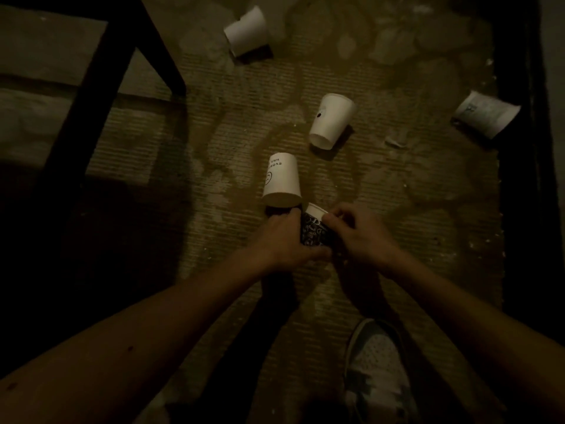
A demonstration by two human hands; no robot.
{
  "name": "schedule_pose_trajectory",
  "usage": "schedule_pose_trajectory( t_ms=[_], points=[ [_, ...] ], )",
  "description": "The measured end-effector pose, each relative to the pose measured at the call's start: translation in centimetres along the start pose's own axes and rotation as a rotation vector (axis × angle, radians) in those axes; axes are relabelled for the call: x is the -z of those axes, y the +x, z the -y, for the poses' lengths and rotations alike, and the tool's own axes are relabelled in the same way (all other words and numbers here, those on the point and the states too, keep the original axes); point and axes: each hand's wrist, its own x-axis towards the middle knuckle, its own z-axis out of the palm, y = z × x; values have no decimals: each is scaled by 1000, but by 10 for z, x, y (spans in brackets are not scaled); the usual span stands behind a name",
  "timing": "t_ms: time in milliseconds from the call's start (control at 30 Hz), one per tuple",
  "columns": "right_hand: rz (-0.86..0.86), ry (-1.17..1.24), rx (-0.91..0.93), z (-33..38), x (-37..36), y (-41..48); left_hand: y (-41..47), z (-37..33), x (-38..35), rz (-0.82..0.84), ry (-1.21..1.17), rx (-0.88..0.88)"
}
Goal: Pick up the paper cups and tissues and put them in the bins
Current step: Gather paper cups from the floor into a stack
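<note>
Gripping the black patterned cup (313, 232), left hand (282, 240) and right hand (357, 237) sit beside a white cup (282, 180) printed "EVER".

A dark cup (313, 232), patterned with a white rim, is held by the left hand (281, 237) and right hand (357, 237). Just beyond lies a white smiley cup (281, 182). Farther off lie a marked cup (331, 120), a far cup (247, 32), a pale printed cup (486, 114) and a tissue scrap (396, 142).
</note>
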Motion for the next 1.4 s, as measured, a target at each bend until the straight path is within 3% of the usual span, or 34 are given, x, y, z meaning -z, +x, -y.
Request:
schedule_pose_trajectory(
  t_ms=[100,267,400,667,833,900,1000,1233,1400],
  points=[
    [185,55,103,10,13,4,-11,-1,0,31,-609,41],
    [401,73,200,39,14,20,-28,11,-4,-229,-770,91],
    [423,29,288,65,-4,38,-31,26,7,-379,-849,160],
    [284,120,240,91,-24,64,-20,27,33,-577,-859,268],
    [-180,66,102,81,-27,84,-16,31,59,-656,-1013,319],
    [-205,-19,37,68,-30,91,-17,36,67,-633,-1152,360],
    [-43,-62,-80,52,-36,97,-17,43,71,-523,-1292,355],
    [228,437,-208,41,-25,95,-17,54,59,-82,-1564,308],
    [394,385,-189,39,-16,89,-18,54,58,105,-1768,87]
  ],
)
